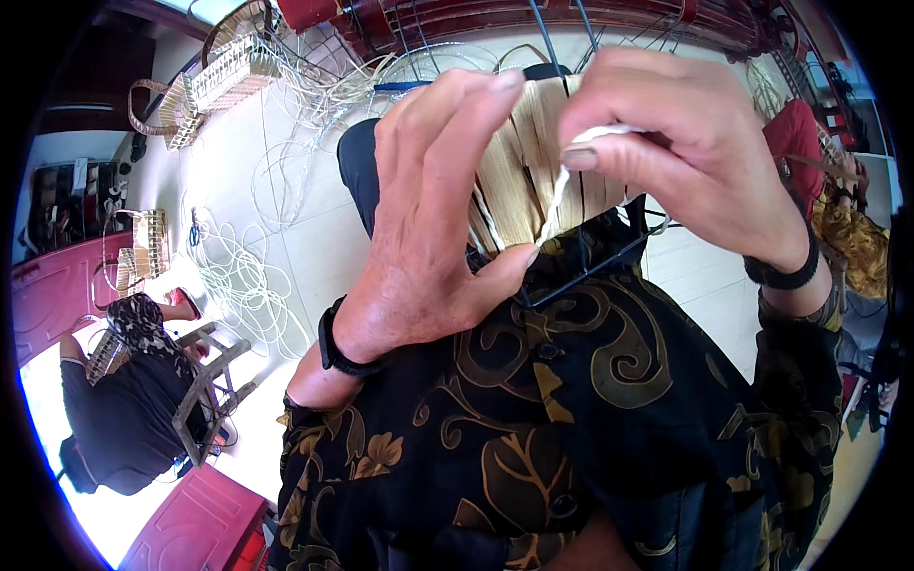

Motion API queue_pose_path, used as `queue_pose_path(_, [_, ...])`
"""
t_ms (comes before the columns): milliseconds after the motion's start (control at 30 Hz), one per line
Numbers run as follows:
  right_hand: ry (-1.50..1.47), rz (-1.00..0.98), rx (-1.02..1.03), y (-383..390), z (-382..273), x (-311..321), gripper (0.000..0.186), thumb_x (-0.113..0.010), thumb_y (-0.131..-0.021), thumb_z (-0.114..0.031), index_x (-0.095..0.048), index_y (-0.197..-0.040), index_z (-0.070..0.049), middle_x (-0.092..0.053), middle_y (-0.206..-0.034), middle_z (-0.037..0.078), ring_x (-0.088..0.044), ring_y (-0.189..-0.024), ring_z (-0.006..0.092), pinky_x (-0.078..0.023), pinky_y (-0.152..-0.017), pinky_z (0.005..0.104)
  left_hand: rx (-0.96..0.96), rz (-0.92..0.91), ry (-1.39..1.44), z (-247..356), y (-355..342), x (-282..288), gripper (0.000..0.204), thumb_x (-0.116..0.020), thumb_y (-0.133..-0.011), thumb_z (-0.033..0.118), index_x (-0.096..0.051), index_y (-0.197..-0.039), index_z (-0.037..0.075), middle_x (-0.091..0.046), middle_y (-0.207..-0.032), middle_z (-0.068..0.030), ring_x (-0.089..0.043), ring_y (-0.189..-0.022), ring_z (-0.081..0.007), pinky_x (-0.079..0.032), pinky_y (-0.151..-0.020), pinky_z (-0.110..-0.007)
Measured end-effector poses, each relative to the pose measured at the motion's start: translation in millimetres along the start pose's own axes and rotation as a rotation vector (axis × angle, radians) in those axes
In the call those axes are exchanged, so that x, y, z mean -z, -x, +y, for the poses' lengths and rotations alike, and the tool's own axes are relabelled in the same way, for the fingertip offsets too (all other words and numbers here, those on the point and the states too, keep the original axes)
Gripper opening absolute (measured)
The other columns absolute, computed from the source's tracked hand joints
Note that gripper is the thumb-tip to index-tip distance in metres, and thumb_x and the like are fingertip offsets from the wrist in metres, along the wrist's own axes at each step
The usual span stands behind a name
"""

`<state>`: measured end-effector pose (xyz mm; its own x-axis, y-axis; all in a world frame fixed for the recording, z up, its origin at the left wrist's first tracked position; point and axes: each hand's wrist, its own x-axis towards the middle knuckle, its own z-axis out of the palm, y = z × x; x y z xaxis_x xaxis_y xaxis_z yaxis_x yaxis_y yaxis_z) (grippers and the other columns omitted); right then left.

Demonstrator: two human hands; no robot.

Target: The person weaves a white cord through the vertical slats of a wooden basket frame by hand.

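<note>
- Pale floor tiles run under the whole room, with a dark red bench along the far side.
- Loops of thin pale cane lie on the floor to my left, and a thicker tangle of strands lies beyond them.
- Near that tangle sits a woven basket; a smaller basket is farther left.
- One person in black is at the lower left, beside a wooden chair; another person, in yellow-brown cloth, is off to my right.
- Between my two hands, just in front of my patterned shirt, is the tan slatted piece, with thin black rods around it.
- My left hand spans its left side, fingers and thumb set wide, the thumb tip near its lower edge. Whether those fingers grip, I cannot tell.
- My right hand is over its right part, thumb and bent forefinger pinched narrow on a white cord.
- From that pinch, the cord slants down across the slats toward my left thumb.
</note>
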<state>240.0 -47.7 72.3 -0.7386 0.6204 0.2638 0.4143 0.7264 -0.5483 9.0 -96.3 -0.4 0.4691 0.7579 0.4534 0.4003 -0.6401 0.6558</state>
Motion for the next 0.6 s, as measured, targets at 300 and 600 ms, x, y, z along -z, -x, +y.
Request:
queue_pose_path(300, [-0.012, 0.042, 0.256, -38.2, 35.3, -12.9, 0.014, -0.072, -0.088, -0.016, -0.066, -0.089, -0.004, -0.065, -0.091, 0.008, -0.064, -0.078, 0.0242, -0.05, -0.068, 0.0332, 0.025, -0.045, 0.051, -2.5, -0.1, -0.3, 0.139, -0.088, -0.065, 0.004, 0.012, -0.161, 0.011, -0.02, -0.16, -0.0252, -0.034, -0.144, -0.0365, -0.032, -0.117, -0.049])
queue_pose_path(600, [-0.119, -0.062, -0.033, -53.5, 39.7, -15.8, 0.021, -0.07, -0.093, -0.025, -0.067, -0.093, -0.005, -0.063, -0.071, 0.005, -0.06, -0.062, 0.0166, -0.046, -0.06, 0.0298, 0.311, 0.195, 0.325, -20.3, -14.1, 14.4, 0.052, -0.073, -0.091, 0.016, -0.05, -0.136, 0.002, -0.069, -0.118, -0.0144, -0.065, -0.11, -0.0239, -0.05, -0.094, -0.035])
